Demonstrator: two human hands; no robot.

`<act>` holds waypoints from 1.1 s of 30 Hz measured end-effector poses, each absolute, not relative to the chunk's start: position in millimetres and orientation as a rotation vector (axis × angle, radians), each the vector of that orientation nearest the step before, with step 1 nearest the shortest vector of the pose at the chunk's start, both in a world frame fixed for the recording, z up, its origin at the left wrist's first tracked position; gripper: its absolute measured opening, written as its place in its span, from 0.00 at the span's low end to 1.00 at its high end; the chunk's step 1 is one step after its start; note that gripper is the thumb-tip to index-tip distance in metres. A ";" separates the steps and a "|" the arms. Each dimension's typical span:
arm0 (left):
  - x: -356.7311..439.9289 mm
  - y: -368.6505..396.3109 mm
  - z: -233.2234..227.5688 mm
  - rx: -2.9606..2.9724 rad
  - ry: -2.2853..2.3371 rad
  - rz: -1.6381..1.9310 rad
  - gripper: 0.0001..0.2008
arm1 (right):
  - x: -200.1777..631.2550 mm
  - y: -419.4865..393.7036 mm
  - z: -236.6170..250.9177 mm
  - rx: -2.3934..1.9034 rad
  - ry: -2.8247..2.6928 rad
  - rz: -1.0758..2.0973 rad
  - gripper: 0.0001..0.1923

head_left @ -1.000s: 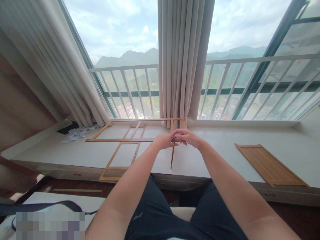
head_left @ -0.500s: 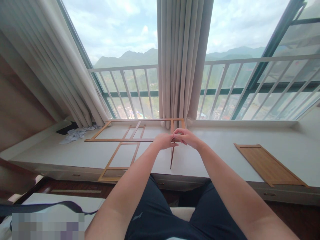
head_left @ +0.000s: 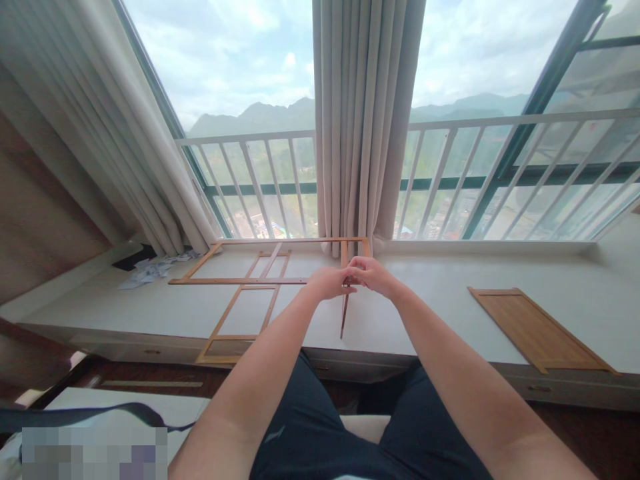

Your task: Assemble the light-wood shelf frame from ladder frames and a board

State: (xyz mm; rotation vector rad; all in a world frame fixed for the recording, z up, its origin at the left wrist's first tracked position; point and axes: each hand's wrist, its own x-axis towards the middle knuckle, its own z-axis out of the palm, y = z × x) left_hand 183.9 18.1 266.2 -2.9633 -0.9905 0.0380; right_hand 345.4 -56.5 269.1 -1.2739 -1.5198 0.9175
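A long wooden frame (head_left: 280, 281) with crossbars stands raised above the white window ledge, its right end at my hands. My left hand (head_left: 328, 283) is closed around the frame's near rail close to that end. Touching it, my right hand (head_left: 374, 275) has its fingers pinched together at the joint; whatever lies between the fingertips is hidden. A thin dark wooden strip (head_left: 344, 317) reaches from below my hands toward me. Under and in front of the long frame lies a smaller wooden frame (head_left: 270, 310).
On the right part of the ledge (head_left: 425, 313) lies a flat slatted wooden panel (head_left: 543, 328). Crumpled clear plastic bags (head_left: 150, 270) sit at the left end. A grey curtain (head_left: 367, 133) hangs just behind my hands, before a white railing (head_left: 450, 173). Drawers run below the ledge.
Both hands stay at the same joint, with only a slight shift of the right fingers. The frames and the panel have not moved.
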 end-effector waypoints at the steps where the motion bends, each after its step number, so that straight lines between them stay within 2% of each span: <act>1: 183.9 17.8 266.5 -2.960 -0.992 0.040 0.26 | 345.6 -55.6 267.9 -1.273 -1.522 0.906 0.17; 33: 183.0 16.6 268.4 -2.978 -1.005 0.042 0.24 | 340.9 -45.6 255.4 -1.321 -1.498 0.679 0.16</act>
